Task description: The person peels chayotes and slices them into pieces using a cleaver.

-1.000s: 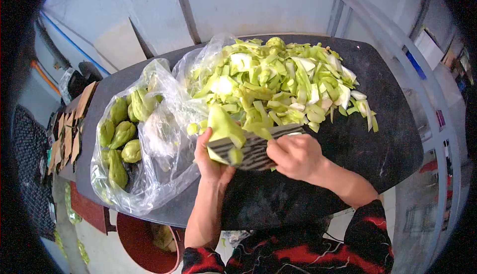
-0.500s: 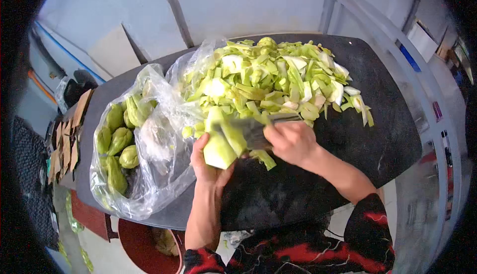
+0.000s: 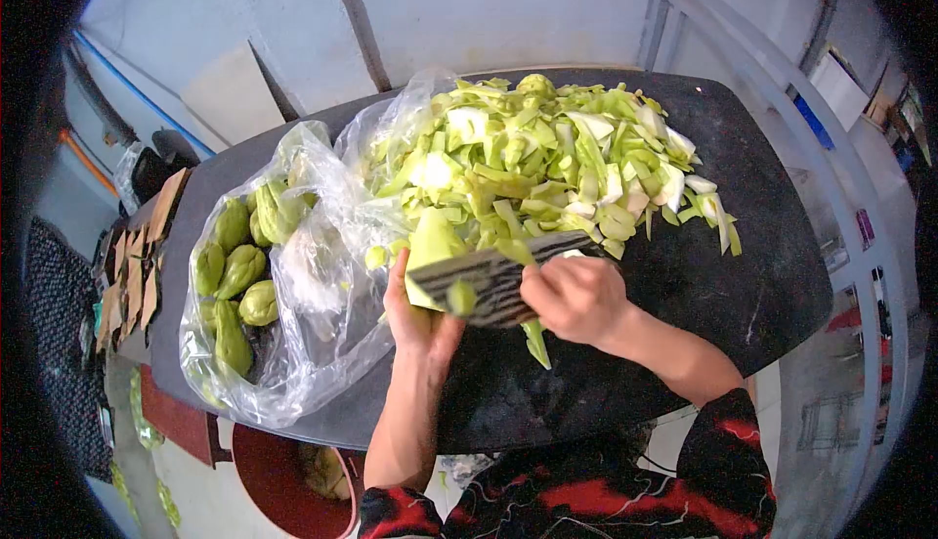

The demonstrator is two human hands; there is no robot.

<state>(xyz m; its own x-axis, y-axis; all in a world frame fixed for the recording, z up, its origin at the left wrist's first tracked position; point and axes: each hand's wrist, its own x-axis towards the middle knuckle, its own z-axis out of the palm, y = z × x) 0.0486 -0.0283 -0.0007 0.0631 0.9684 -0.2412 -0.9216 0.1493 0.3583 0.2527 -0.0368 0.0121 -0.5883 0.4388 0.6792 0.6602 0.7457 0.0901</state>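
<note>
My left hand (image 3: 420, 332) is wrapped round a pale green peeled chayote (image 3: 432, 234) with flat cut faces, held above the near side of the table. My right hand (image 3: 581, 300) grips a broad-bladed knife (image 3: 489, 285), its fingers closed at the handle end. The blade shows dark and light stripes and crosses in front of the chayote, hiding its right part. A small green piece lies against the blade. Below the knife hangs a strip of peel (image 3: 536, 345). Just beyond my hands rises a large heap of green peelings (image 3: 547, 163).
On the left, a clear plastic bag (image 3: 322, 373) holds several whole chayotes (image 3: 242, 270). All this rests on a dark table (image 3: 635, 373). A red bucket (image 3: 256, 480) stands on the floor at the near left. Metal railing (image 3: 831, 182) runs along the right side.
The knife blade has turned its broad striped face towards me and now covers more of the chayote. The strip of peel below it hangs lower. My left hand has shifted slightly.
</note>
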